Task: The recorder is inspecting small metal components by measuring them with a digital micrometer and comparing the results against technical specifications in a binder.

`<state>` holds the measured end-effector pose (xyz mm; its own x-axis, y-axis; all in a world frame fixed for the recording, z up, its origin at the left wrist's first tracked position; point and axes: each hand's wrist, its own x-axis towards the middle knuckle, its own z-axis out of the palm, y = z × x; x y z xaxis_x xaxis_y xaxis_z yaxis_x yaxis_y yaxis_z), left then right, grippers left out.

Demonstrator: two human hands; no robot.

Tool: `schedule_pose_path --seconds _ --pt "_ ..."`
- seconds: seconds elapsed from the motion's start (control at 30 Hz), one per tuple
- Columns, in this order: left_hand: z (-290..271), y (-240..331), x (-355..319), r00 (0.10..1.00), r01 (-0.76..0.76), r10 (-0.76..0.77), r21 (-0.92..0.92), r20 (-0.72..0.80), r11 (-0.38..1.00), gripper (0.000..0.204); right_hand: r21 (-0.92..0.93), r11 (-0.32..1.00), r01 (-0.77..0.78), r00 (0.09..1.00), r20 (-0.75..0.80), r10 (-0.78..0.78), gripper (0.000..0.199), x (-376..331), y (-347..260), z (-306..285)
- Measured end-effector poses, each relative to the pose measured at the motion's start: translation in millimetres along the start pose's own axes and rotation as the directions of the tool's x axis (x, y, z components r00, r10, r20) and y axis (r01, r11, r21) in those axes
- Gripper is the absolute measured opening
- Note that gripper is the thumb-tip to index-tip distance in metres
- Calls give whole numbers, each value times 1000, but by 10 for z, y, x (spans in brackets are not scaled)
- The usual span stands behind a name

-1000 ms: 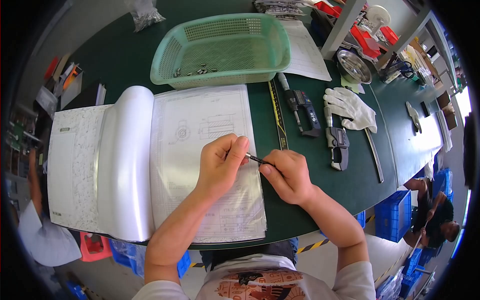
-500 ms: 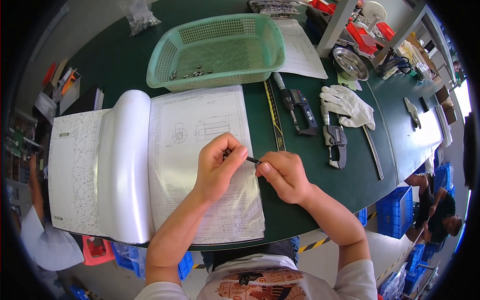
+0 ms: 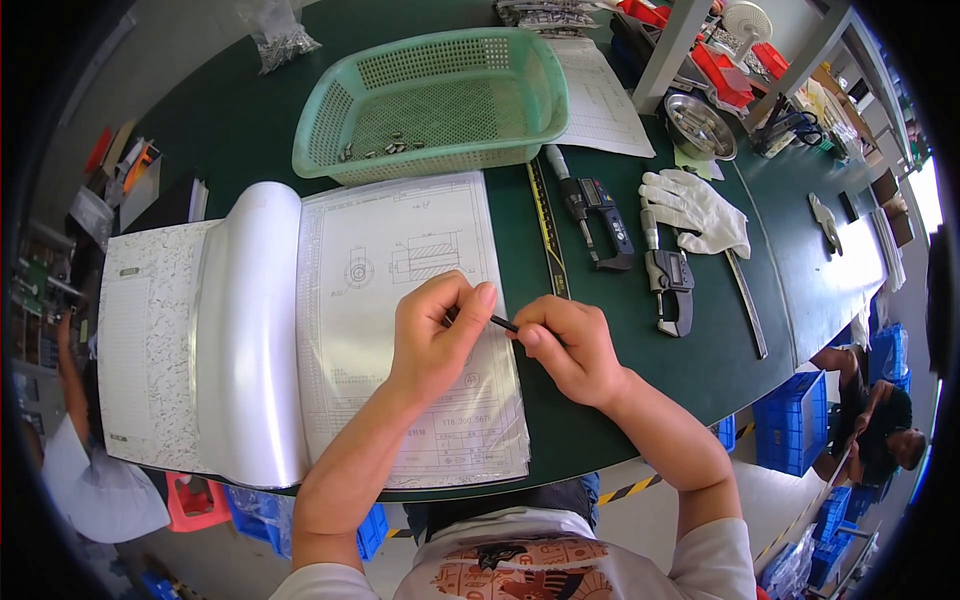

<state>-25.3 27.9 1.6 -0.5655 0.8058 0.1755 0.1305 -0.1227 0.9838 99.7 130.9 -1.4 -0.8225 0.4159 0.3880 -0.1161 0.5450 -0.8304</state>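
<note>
A thin dark rod (image 3: 503, 323) spans the gap between my two hands, above the right edge of the drawing page. My left hand (image 3: 432, 335) is closed, its thumb and fingers pinching the rod's left end. Something small and dark shows between those fingers, mostly hidden. The rod's right end is gripped by my right hand (image 3: 572, 352), whose thumb presses over curled fingers. Beneath the left hand lies an open folder of drawings (image 3: 345, 330) in clear sleeves, with one page curled up at the middle. A yellow-and-black ruler (image 3: 549, 235) lies beyond my right hand.
A green perforated basket (image 3: 430, 160) holds several small metal pieces (image 3: 393, 145). On the right lie two digital micrometers (image 3: 607, 225) (image 3: 669, 285), a white glove (image 3: 697, 212), a steel rule (image 3: 746, 305) and a metal bowl (image 3: 700, 128). Blue crates (image 3: 790, 425) stand beyond the table's edge.
My right hand's fingers have shifted slightly on the rod, and its thumb looks a little more lifted. The left hand has barely moved.
</note>
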Motion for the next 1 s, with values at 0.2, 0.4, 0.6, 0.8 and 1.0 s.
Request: schedule_pose_path --seconds 0.2,0.4,0.6,0.8,1.0 --pt "-15 -38 -11 1000 -8 8 28 0 1000 35 27 1000 9 994 -106 -6 18 29 -53 41" --pt "0 -8 -7 999 -21 19 88 27 996 33 -64 995 75 997 -16 -77 28 4 35 54" --pt "38 37 -2 999 -49 46 132 28 990 32 -37 999 -23 999 -29 22 22 10 -17 59" --pt "98 60 1 996 -86 79 194 43 977 32 5 998 -55 998 14 55 12 -22 19 12" --pt "17 29 -38 997 -76 80 246 -6 966 31 18 988 -152 985 84 150 17 50 -128 29"
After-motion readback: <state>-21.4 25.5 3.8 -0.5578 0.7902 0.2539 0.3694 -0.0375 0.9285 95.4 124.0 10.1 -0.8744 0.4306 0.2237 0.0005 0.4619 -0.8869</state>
